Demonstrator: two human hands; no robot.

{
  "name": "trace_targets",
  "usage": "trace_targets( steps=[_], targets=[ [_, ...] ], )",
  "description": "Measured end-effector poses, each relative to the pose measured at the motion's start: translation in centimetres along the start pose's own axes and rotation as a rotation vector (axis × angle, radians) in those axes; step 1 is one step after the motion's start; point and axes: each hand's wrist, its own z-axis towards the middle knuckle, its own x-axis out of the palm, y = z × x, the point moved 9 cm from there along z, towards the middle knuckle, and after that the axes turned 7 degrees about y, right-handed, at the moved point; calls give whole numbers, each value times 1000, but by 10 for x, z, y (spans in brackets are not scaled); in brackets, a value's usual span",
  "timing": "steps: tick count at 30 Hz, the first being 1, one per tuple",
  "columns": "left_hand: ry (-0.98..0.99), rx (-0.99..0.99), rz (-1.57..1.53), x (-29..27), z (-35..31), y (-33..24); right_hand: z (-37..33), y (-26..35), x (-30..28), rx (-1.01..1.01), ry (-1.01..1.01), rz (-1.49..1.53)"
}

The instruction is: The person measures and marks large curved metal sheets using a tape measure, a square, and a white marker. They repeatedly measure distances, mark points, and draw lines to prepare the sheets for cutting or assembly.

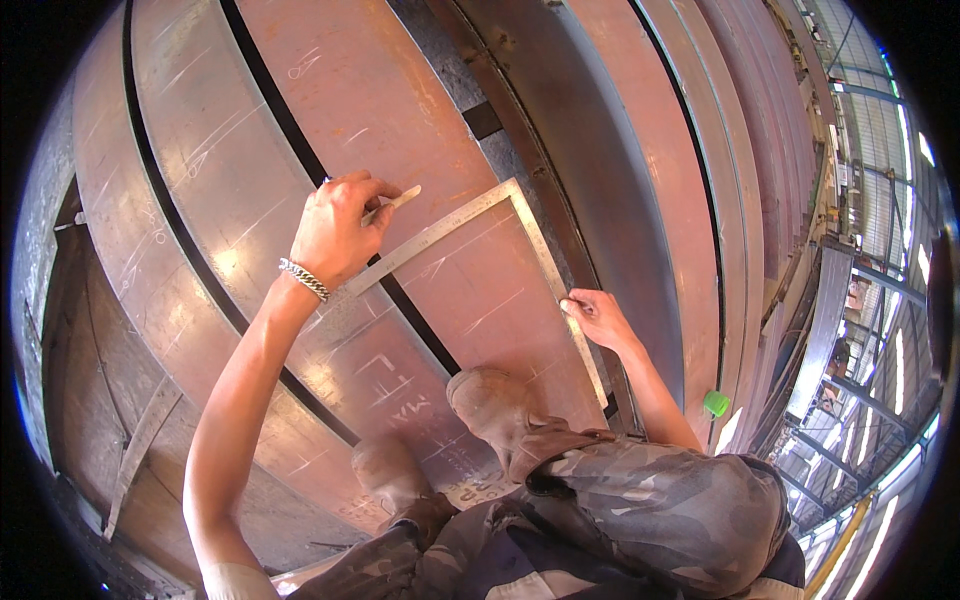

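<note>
A steel framing square lies on a reddish-brown steel plate, its corner pointing away from me. My right hand pinches the square's long arm at the plate's right edge. Between the fingers and thumb of my left hand is a short, pale, flat stick of marking chalk. This hand is above the square's other arm, near a dark gap between plates, and wears a chain bracelet on its wrist. Thin white lines and chalk writing mark the plates.
My brown boots stand on the plates close to the square. Long dark gaps separate the plates, and a deeper channel runs along the right. A green cylinder sits at the right. Scrap strips lie at lower left.
</note>
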Motion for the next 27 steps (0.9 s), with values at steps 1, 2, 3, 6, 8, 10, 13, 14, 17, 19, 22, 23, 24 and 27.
trace_targets(
  steps=[1,2,3,6,8,10,13,14,17,19,22,23,24,27],
  targets=[
    [-1,2,4,0,1,0,0,-1,0,10,-9,5],
    [1,-1,2,0,1,0,0,0,0,-2,-1,-6],
    [-2,10,5,0,2,-1,0,0,0,4,9,-11],
    [-6,29,-5,2,3,-3,0,1,1,6,18,-13],
    [-14,48,-18,3,5,-5,0,2,0,8,19,-14],
    [-6,50,-26,5,6,-6,0,1,0,17,22,-21],
    [3,60,-20,8,10,-10,-1,3,0,-4,16,0],
    [7,63,-16,10,11,-11,-1,3,0,-6,16,0],
    [6,63,-23,11,13,-13,-1,3,0,2,14,2],
    [8,58,-18,12,14,-14,-2,4,-1,2,8,-2],
    [15,74,-1,17,16,-19,-2,3,0,27,33,-36],
    [13,87,-1,20,17,-22,-2,4,-1,29,31,-40],
    [12,112,35,24,19,-27,-2,4,-1,37,33,-42],
    [5,182,108,40,29,-42,-3,7,-1,42,26,-36]
  ],
)
